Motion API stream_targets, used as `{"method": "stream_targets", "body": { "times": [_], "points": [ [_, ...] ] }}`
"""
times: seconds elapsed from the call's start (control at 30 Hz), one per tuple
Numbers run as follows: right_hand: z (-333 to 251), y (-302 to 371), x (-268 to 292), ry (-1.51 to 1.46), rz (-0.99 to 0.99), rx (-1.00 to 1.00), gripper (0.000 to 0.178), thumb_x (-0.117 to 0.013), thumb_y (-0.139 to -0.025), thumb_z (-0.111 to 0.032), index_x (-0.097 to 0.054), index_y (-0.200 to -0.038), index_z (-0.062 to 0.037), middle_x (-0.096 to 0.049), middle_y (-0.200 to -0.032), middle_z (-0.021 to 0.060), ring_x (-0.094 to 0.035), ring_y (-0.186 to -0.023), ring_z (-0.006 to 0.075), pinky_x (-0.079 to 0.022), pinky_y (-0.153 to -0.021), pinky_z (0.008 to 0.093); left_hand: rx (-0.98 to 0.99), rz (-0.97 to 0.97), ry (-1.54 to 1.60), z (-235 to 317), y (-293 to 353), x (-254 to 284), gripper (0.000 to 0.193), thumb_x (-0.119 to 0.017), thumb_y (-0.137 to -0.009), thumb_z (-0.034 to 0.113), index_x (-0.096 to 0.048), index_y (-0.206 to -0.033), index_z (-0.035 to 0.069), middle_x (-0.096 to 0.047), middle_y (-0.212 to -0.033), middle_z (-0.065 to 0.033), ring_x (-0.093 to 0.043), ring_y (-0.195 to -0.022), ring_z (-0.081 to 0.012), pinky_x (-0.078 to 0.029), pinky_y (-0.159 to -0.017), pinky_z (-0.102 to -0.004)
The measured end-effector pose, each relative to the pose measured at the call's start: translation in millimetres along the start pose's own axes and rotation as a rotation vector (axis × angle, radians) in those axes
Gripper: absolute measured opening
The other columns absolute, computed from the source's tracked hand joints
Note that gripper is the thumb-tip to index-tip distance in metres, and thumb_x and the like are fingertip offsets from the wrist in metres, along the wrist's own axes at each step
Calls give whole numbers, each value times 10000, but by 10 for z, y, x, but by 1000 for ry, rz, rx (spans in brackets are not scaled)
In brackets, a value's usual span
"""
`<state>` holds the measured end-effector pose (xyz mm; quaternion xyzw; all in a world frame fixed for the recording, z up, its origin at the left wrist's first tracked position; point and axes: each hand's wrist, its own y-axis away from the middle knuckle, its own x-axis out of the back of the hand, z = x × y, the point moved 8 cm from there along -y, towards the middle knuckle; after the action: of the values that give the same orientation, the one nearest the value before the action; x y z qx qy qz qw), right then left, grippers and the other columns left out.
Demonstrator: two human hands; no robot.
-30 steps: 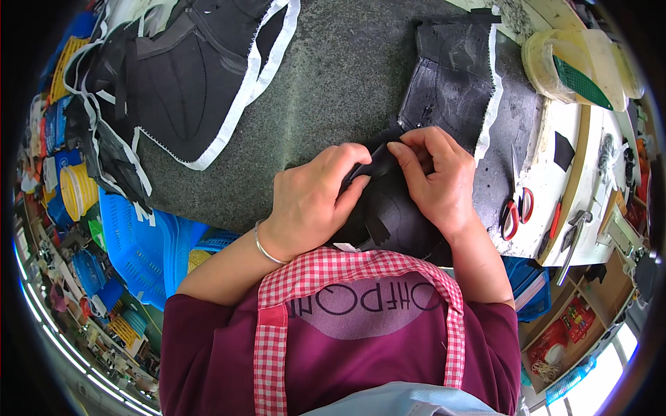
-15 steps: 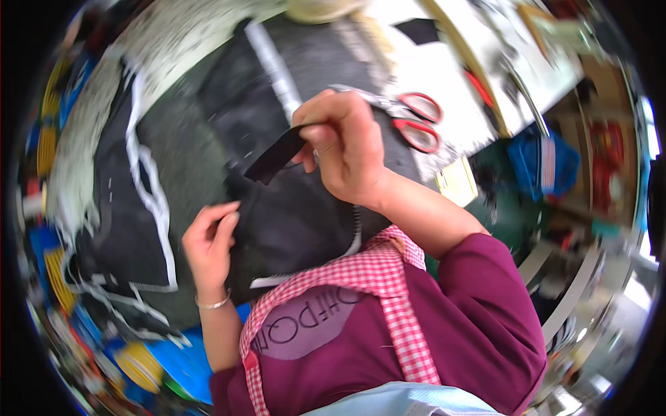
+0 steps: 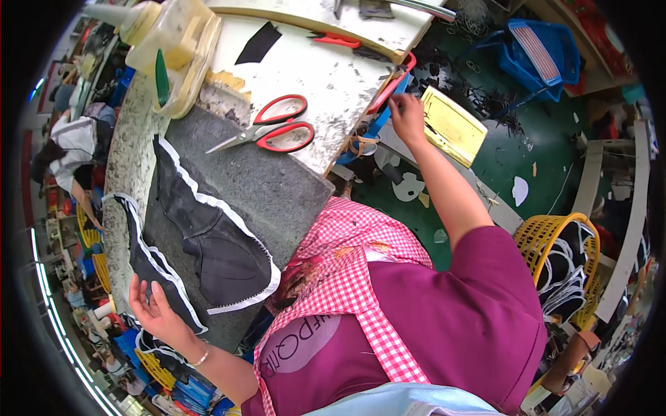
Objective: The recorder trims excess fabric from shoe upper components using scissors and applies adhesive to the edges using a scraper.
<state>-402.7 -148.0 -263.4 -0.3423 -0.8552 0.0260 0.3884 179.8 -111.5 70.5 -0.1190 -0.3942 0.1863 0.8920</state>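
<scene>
Over the lower left of the table my left hand (image 3: pixel 158 313) is open, fingers apart, holding nothing. It is at the edge of a narrow black fabric piece with white edging (image 3: pixel 165 269); contact is unclear. To its right lies a black, moulded cup-like fabric piece (image 3: pixel 225 260) with white tape along its edges, flat on the dark grey mat (image 3: pixel 274 186). My right hand (image 3: pixel 409 119) is stretched out past the table's right edge, beside a red-rimmed blue thing (image 3: pixel 394 96). Its fingers are curled; what they hold, if anything, is hidden. Red-handled scissors (image 3: pixel 277 129) rest on the mat and table edge.
Beyond the mat stand a clear bottle of yellowish liquid (image 3: pixel 163 41) and a black fabric scrap (image 3: pixel 258 43). A yellow tray (image 3: pixel 454 128) and a blue stool-like thing (image 3: pixel 538 59) stand right. A yellow basket (image 3: pixel 555 243) holds white-edged pieces. Another person (image 3: pixel 73 149) is far left.
The view has turned. My right hand has gone from above the black fabric, where it pinched a black strip, to beyond the table's right edge; the strip is out of sight. My left hand has opened.
</scene>
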Motion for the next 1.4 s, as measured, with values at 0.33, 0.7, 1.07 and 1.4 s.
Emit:
{"method": "stream_targets", "body": {
  "times": [0.33, 0.7, 1.07, 1.4],
  "points": [
    [798, -863, -1748, -68, -199, -435, 323, -615, -832, -294, -708, -1097, -136, -585, -1252, 90, -466, -1198, 382, -438, -973, 456, -179, -330, 191, 1199, 711, -968, 343, -657, -846, -36, -594, -1182, -16, -556, -1243, -108, -528, -1059, -153, -420, -876, -262],
    [-134, -108, 1098, -791, 510, -153, 385, -677, -811, 88, -511, -1131, -48, -528, -973, 54, -549, -869, 175, -477, -819, 277, -79, -668, 463, 1481, 716, -1732, 318, -657, -852, -28, -617, -1168, -17, -588, -1213, -114, -563, -932, -126, -457, -826, -237],
    [-2155, 493, 1494, -969, -107, 170, 367, -715, -748, 100, -584, -1072, -12, -551, -1109, 97, -545, -933, 162, -462, -788, 277, 631, -1283, 1178, 1632, 1323, -2895, 358, -500, -1049, 268, -477, -1340, 61, -576, -1121, -47, -573, -977, -99, -526, -831, -272],
    [-2443, 508, 931, -1070, -388, -102, 167, -736, -847, 37, -632, -976, 19, -683, -958, 62, -642, -812, 79, -522, -714, 213, 692, -949, 1236, 1283, 1174, -2645, 452, -497, -1027, 430, -549, -1264, 49, -669, -978, -80, -653, -824, -143, -529, -730, -268]
  ]
}}
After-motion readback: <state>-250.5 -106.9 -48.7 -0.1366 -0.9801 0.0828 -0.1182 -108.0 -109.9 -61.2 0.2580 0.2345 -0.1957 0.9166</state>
